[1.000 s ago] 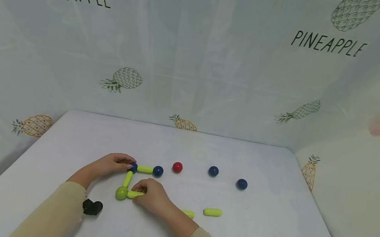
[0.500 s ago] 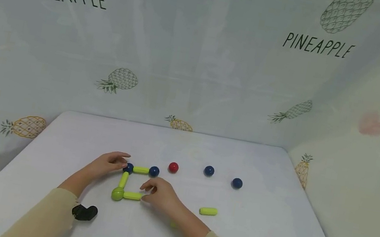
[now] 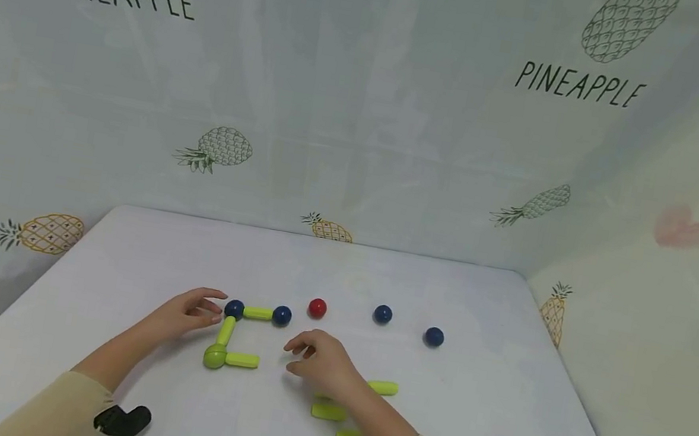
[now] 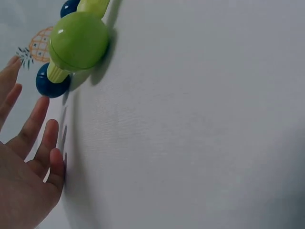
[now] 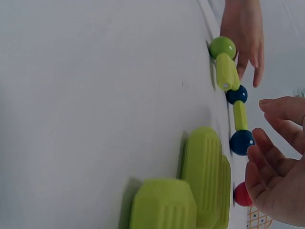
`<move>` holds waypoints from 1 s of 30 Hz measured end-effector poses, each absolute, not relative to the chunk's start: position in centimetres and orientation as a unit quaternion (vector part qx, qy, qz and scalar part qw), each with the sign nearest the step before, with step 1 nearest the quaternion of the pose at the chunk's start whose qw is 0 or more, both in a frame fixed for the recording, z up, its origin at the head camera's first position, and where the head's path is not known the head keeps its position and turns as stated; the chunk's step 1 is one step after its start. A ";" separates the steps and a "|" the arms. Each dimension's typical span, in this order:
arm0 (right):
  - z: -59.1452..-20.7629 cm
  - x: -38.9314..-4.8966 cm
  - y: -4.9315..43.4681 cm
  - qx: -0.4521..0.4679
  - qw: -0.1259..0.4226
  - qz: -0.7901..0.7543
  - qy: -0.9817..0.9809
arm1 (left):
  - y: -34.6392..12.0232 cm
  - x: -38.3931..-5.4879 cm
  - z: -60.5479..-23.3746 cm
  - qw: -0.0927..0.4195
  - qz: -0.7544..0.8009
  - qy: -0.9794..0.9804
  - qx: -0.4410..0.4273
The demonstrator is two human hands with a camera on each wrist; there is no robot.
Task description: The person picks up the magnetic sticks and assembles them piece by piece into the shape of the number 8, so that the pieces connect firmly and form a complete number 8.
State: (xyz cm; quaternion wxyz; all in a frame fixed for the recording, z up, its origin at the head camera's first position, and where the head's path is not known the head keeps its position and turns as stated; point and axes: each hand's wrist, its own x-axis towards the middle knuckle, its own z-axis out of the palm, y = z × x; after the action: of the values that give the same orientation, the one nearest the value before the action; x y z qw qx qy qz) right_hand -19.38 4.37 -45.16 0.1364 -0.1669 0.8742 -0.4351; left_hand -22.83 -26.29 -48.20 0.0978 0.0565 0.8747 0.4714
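Note:
On the white table a C-shaped chain lies joined: a green ball (image 3: 214,356), a lower yellow-green rod (image 3: 242,360) pointing right, an upright rod (image 3: 226,331), a corner blue ball (image 3: 234,309), a top rod (image 3: 258,313) and an end blue ball (image 3: 281,315). Just left of the corner ball my left hand (image 3: 186,313) hovers, fingers spread and holding nothing. In the left wrist view its fingertips sit close to a blue ball (image 4: 51,85). My right hand (image 3: 325,362) is right of the lower rod's free end, apart from it, fingers loosely bent around nothing.
A red ball (image 3: 317,308) and two loose blue balls (image 3: 383,315) (image 3: 434,337) lie farther back. Several loose rods (image 3: 328,412) lie beside and partly beneath my right forearm. A pineapple-printed curtain (image 3: 369,98) hangs behind the table.
My right hand has let go of the lower rod and moved right. My left hand has come off the corner blue ball and drawn back left. The chain stays in place.

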 end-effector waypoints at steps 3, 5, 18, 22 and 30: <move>-45.0 -19.3 4.9 -0.161 0.139 -0.433 0.876 | -26.3 -22.1 -48.0 0.103 0.475 0.872 0.056; -44.9 -19.3 5.3 -0.157 0.142 -0.428 0.879 | -26.3 -21.6 -47.8 0.108 0.479 0.869 0.064; -44.7 -20.6 7.3 -0.149 0.116 -0.421 0.887 | -26.2 -19.8 -47.7 0.132 0.488 0.856 0.105; -44.7 -21.1 7.6 -0.138 0.097 -0.431 0.886 | -26.1 -19.5 -47.7 0.133 0.488 0.853 0.127; -44.6 -22.6 7.3 -0.119 0.062 -0.438 0.889 | -25.8 -19.2 -48.1 0.131 0.469 0.865 0.124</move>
State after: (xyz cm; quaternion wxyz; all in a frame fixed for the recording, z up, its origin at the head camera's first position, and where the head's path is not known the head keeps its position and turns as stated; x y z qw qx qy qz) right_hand -22.57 7.30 -44.61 0.0617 -0.1191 0.8888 -0.4382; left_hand -19.22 -25.82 -48.12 0.1313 0.1239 0.8646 0.4689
